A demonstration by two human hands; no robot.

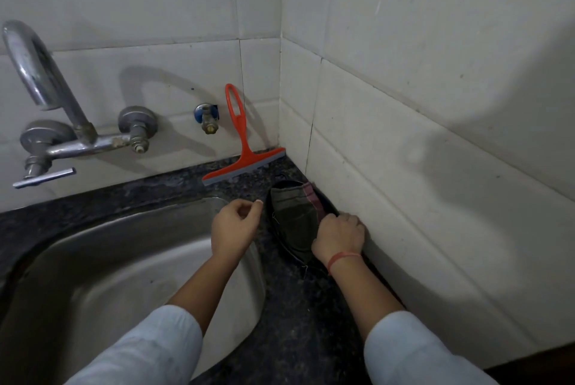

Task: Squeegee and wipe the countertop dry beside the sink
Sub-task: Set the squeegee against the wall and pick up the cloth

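Observation:
An orange squeegee (239, 142) leans upright against the back wall tiles, its blade resting on the dark speckled countertop (298, 307) to the right of the steel sink (102, 260). A dark cloth (294, 213) with a pinkish edge lies flat on the countertop along the right wall. My right hand (339, 237) is closed on the cloth's near end, beside the wall. My left hand (235, 227) hovers over the sink's right rim, fingers loosely curled, holding nothing.
A chrome tap (46, 98) with a lever handle juts from the back wall above the sink. A small blue-capped valve (208, 118) sits left of the squeegee handle. White tiled walls meet in a corner behind the cloth.

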